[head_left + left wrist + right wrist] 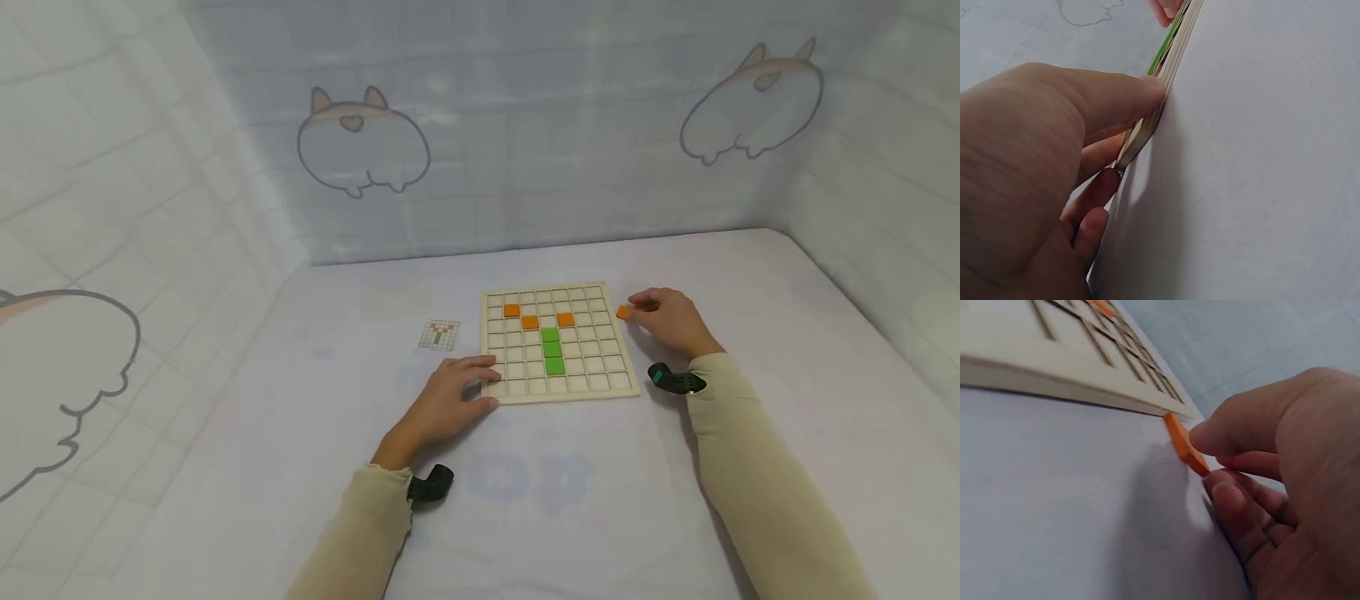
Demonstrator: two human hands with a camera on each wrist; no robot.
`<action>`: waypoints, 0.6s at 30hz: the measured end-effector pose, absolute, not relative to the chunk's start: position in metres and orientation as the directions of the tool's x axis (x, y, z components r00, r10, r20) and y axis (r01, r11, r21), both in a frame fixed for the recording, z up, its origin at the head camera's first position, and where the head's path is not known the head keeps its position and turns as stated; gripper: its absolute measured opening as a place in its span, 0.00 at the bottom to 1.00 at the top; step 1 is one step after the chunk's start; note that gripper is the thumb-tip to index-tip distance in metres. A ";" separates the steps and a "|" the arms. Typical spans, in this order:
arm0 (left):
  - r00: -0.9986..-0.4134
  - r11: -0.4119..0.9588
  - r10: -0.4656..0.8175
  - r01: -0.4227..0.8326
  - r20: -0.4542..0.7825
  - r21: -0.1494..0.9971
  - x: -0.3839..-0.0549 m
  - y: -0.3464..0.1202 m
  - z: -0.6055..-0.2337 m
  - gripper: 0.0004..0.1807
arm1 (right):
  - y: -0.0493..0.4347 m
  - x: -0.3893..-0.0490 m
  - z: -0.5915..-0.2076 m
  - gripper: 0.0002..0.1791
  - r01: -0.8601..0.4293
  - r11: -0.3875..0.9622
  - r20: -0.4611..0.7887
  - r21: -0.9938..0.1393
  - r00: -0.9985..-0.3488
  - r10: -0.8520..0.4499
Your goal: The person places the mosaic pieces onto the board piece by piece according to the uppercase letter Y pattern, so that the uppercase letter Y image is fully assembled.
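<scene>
A pale wooden grid board point(592, 358) lies on the table, with three orange tiles point(530, 322) and a column of three green tiles point(552, 350) on it. My left hand point(446, 400) rests at the board's near left corner, its fingers over the left rim. In the left wrist view its thumb point(1129, 94) touches the board's edge point(1141, 134). Beyond the board's right side, my right hand point(667, 317) pinches another orange tile point(1184, 444) between thumb and fingers. That tile is tilted, close to the board's edge in the right wrist view.
Left of the board lies a small card point(439, 334) printed with a grid pattern in orange and green. The table point(525, 525) has a whitish cover. Light fabric walls point(525, 167) with cartoon outlines stand behind and to both sides.
</scene>
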State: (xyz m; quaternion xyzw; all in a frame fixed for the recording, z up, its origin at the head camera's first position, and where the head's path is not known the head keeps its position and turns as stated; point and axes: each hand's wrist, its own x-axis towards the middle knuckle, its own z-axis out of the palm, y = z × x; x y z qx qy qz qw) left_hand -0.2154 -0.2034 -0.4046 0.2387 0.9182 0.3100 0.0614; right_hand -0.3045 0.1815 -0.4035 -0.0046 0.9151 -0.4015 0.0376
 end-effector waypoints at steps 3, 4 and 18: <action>-0.881 0.690 0.472 0.398 0.041 0.604 -0.215 -0.203 -0.407 0.20 | 0.179 -0.302 -0.407 0.22 -0.016 0.706 -0.033 -0.708 -0.998 -0.056; -0.881 0.689 0.470 0.401 0.049 0.605 -0.215 -0.203 -0.406 0.20 | 0.178 -0.303 -0.408 0.22 -0.030 0.714 -0.024 -0.700 -0.998 -0.065; -0.879 0.678 0.473 0.404 0.057 0.614 -0.213 -0.203 -0.406 0.19 | 0.173 -0.297 -0.404 0.20 -0.042 0.736 0.000 -0.676 -0.998 -0.057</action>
